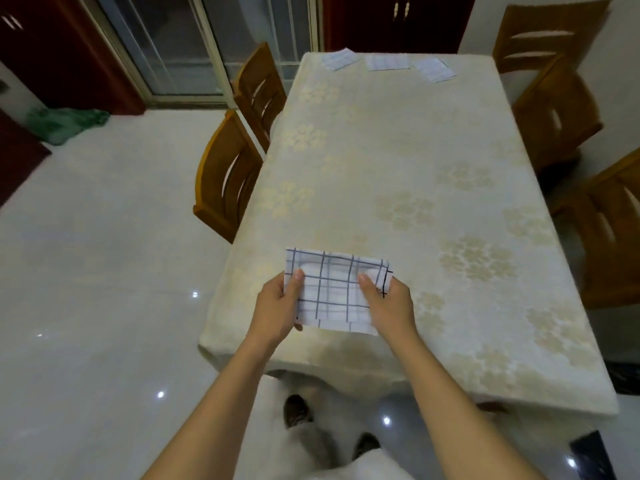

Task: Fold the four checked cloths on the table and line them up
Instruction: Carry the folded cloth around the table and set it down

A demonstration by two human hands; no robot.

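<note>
Head view showed the left hand [277, 303] and the right hand [389, 306] each pinching a side edge of a folded checked cloth [330, 292], thumbs on top, at the near end of the table [381, 150]; whether it rested there or hung just above could not be told. The cloth looked thin, light and limp, likely to sag or fall open unless all layers were pinched together at the edges. Three other folded cloths [388, 62] lay in a rough row at the far end, wooden chairs [228, 178] alongside.
</note>
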